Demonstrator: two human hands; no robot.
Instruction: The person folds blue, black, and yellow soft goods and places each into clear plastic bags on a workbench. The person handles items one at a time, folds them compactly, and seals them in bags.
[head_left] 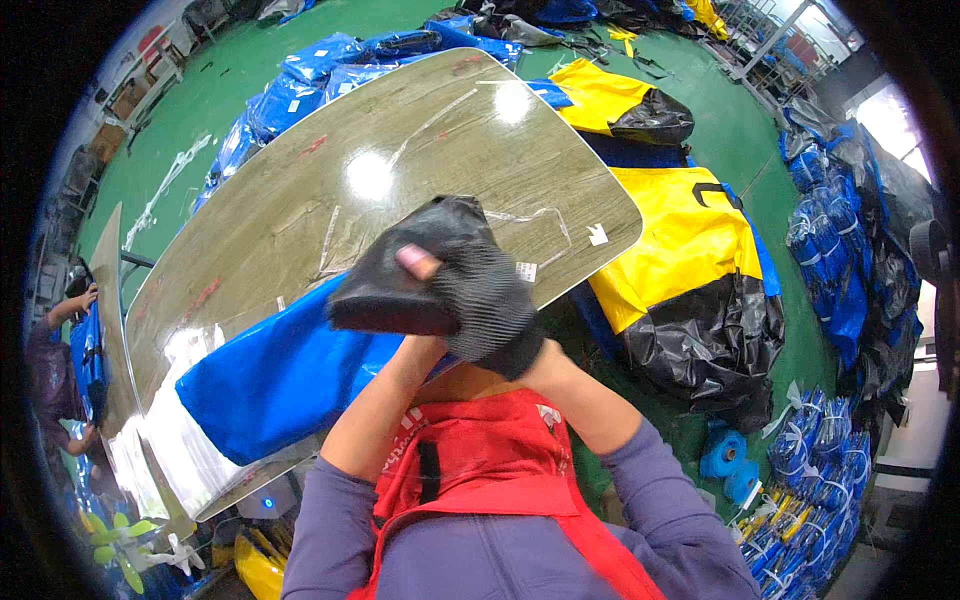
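My right hand [483, 298], in a dark ribbed glove, grips a folded black piece of glossy coated fabric [385, 298] above the table's near edge. A bare thumb tip presses on top of it. Beneath the same black piece, my left wrist goes out of sight, so the left fingers are hidden. A flat blue coated sheet [290, 370] runs from under the black piece toward the left across the table; whether the two are joined cannot be made out. The wood-patterned tabletop [480, 130] carries this sheet.
White plastic film [175, 450] lies at the table's left end. Yellow-and-black bags [680, 250] are on the green floor at right. Blue packed bundles [320, 65] line the far side. Blue rolls [725, 455] stand lower right. Another person [60, 370] works at far left.
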